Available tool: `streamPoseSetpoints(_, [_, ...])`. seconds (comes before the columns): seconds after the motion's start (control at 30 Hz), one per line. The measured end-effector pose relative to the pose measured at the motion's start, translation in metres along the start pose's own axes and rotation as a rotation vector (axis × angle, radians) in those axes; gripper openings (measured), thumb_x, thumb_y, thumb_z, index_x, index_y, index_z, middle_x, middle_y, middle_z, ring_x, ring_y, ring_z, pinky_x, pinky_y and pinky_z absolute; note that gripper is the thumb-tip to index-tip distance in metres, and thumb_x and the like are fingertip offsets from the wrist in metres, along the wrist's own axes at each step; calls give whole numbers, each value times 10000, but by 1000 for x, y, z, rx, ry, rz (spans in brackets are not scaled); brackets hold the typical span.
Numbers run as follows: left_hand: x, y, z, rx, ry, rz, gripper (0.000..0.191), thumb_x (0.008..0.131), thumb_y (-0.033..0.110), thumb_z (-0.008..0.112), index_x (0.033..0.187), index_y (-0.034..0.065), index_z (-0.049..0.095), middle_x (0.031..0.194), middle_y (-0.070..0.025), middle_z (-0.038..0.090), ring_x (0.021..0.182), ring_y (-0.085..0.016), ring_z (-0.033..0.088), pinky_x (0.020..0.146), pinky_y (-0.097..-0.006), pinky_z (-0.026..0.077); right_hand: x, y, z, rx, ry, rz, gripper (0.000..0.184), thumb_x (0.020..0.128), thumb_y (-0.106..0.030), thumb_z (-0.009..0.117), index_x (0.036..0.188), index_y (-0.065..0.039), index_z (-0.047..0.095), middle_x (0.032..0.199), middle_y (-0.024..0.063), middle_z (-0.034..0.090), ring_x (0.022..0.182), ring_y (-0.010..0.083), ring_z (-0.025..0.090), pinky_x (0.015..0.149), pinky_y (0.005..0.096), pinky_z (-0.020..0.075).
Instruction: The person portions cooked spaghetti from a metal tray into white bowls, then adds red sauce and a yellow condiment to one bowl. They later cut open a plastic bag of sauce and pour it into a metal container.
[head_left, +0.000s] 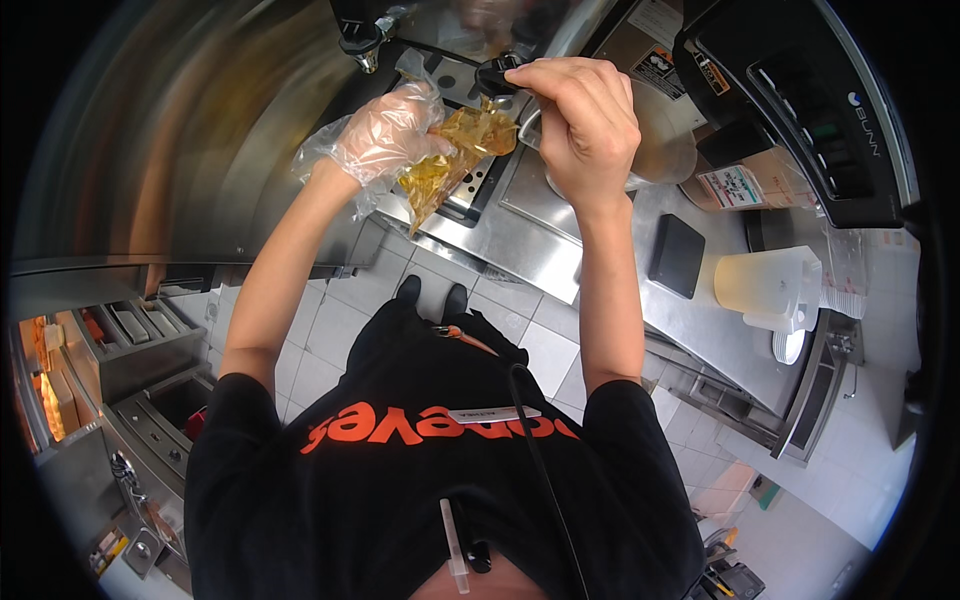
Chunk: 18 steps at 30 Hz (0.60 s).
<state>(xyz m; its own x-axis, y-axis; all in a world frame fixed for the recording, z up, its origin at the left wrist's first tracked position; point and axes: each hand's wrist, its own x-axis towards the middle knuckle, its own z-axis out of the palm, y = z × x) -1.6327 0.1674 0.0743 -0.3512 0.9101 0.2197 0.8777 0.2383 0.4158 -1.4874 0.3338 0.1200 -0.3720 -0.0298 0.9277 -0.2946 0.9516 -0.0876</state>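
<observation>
My left hand (390, 135), in a clear plastic glove, holds a clear plastic bag (457, 150) with amber liquid in it. The bag's upper end is just below the spout of a dispenser tap (496, 79). My right hand (589, 124) is bare, its thumb and fingers closed on the tap's black handle. Under the bag lies a perforated metal drip tray (469, 191). Behind my right hand and wrist stands a large clear round container (660, 139), partly hidden.
A second tap (364, 49) is at the upper left. On the steel counter (592, 225) to the right stand a black flat box (676, 255), a plastic pitcher of pale yellow liquid (757, 281) and stacked white lids (787, 346). A black Bunn machine (817, 112) is at the upper right.
</observation>
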Motion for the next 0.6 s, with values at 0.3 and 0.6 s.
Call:
streamPoseSetpoints(0.3, [25, 1, -10, -11, -111, -87, 328, 704, 223, 807, 844, -11, 626, 858, -134, 597, 809, -301, 607, 738, -389, 486, 19, 3, 7, 4, -26, 19, 288, 671, 81, 640, 873, -117, 691, 850, -17, 669, 794, 190, 597, 696, 316, 403])
streamPoseSetpoints(0.6, [37, 6, -15, -47, -155, -185, 320, 697, 207, 816, 827, -17, 627, 783, -145, 603, 744, -276, 611, 695, -369, 488, 44, -10, -1, 120, -191, 171, 285, 764, 56, 633, 1038, -22, 649, 979, 131, 650, 940, 324, 607, 840, 371, 478])
